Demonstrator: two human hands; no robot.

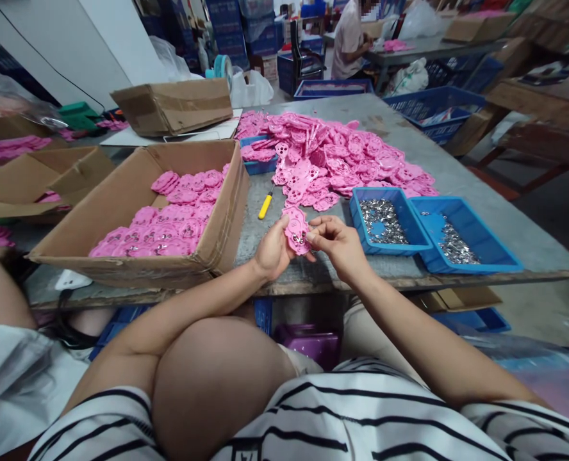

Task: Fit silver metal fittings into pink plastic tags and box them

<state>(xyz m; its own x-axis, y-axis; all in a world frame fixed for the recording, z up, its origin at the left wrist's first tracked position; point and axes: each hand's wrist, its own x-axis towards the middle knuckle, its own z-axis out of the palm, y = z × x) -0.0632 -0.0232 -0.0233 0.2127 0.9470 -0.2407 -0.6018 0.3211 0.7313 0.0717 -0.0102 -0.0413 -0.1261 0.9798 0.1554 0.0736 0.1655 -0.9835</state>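
The pink piece (pixel 295 234), at the centre of the clock, was held upright between both hands, above the near edge of the grey table (pixel 450 169). The likeliest trouble was a lost fastening: the shiny bits on the piece's lower part looked tiny, and a slip of the fingertips could have flicked one onto the table or over the edge toward the lap. A loose hold at the left side might have let the piece twist under the other hand's pressure. The right elbow or wrist, swinging toward three o'clock, could have knocked the nearer blue tray (pixel 400 248) and spilled its metal parts (pixel 385 218); the farther blue tray (pixel 477 264) sat just beyond it. At twelve to one o'clock the pink heap (pixel 342 153) lay loosely stacked, so a nudge might have sent pieces sliding toward the work. The yellow-handled tool (pixel 265 206), at ten o'clock, could have rolled if brushed.

The left hand (pixel 273 248) gripped the piece from eight o'clock, thumb along its edge, the forearm slanting in past the cardboard box (pixel 125 274) at nine. The right hand (pixel 338 246) came from four o'clock, wrist bent, thumb and forefinger meeting at the piece's edge; whether they pinched it or merely pressed could not be told.
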